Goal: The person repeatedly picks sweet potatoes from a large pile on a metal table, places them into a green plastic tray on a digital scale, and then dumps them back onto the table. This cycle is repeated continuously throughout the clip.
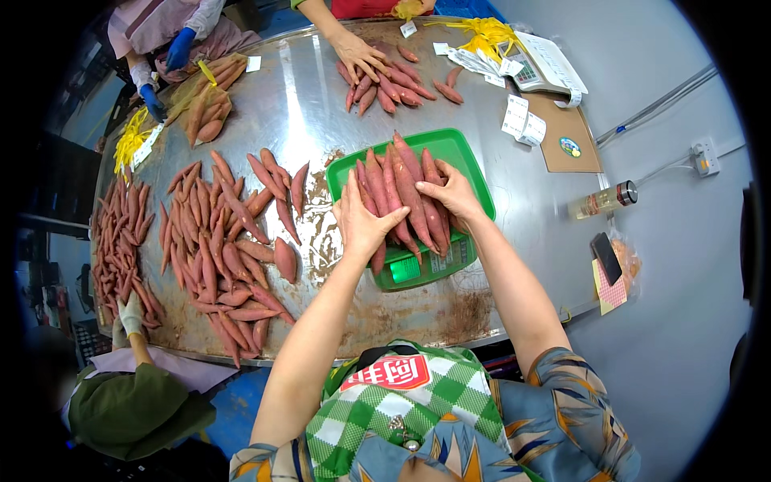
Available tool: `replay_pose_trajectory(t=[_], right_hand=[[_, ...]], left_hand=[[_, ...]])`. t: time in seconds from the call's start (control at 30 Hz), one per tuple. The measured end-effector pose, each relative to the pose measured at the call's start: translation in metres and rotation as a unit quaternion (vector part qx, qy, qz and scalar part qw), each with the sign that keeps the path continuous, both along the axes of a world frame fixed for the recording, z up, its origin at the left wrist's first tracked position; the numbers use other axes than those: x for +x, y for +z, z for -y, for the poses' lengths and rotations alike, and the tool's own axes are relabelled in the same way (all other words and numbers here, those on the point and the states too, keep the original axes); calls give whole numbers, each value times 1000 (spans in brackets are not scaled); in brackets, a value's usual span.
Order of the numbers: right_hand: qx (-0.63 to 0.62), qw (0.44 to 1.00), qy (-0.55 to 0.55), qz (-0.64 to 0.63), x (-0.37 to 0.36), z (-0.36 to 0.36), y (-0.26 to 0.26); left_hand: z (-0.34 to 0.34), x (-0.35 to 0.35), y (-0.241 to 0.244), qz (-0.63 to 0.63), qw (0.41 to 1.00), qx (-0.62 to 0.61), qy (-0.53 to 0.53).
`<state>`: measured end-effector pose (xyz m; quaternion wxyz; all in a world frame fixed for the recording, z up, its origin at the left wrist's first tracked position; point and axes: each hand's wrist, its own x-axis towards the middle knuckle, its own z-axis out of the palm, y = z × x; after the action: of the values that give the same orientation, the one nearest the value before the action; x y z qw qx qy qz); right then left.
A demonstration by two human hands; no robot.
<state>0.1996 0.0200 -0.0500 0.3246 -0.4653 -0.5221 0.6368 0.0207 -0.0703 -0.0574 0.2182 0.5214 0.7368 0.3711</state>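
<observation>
Before me is a green digital scale (476, 158) with a shallow tray and a lit display at its near edge. Over the tray lies a bundle of red-skinned sweet potatoes (405, 187), roughly side by side and pointing away from me. My left hand (366, 223) clasps the bundle's left side, thumb across the top. From the other side my right hand (455, 191) grips it, its thumb on an upper root and its fingers around the right edge. Whether the bundle rests fully on the tray or is slightly raised, I cannot tell.
Sweet potatoes lie in a loose pile (211, 241) to the left on the metal table (530, 241). Co-workers' hands work at the far and left edges. A white scale (545, 60), label roll (524, 123), bottle (605, 200) and phone (606, 258) line the right side.
</observation>
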Motion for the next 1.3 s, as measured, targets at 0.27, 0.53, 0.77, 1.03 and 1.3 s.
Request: replay_pose_trajectory(t=[0.27,0.53,0.77,1.03,1.3], right_hand=[[-18,996,41,-82,-11,6,-9],[-47,984,57,-163,-20,13,-6],[-20,992,29,-117,-24,13,-12],[-27,989,-69,-131,-28,11,-32],[-16,992,-76,-97,-33,13,-36]], left_hand=[[-3,0,-5,216,975,28,-39],[1,-1,2,441,892,84,-56],[-4,4,-7,390,916,89,-23],[-3,-4,-21,170,983,76,-6],[22,-12,-5,74,996,35,43]])
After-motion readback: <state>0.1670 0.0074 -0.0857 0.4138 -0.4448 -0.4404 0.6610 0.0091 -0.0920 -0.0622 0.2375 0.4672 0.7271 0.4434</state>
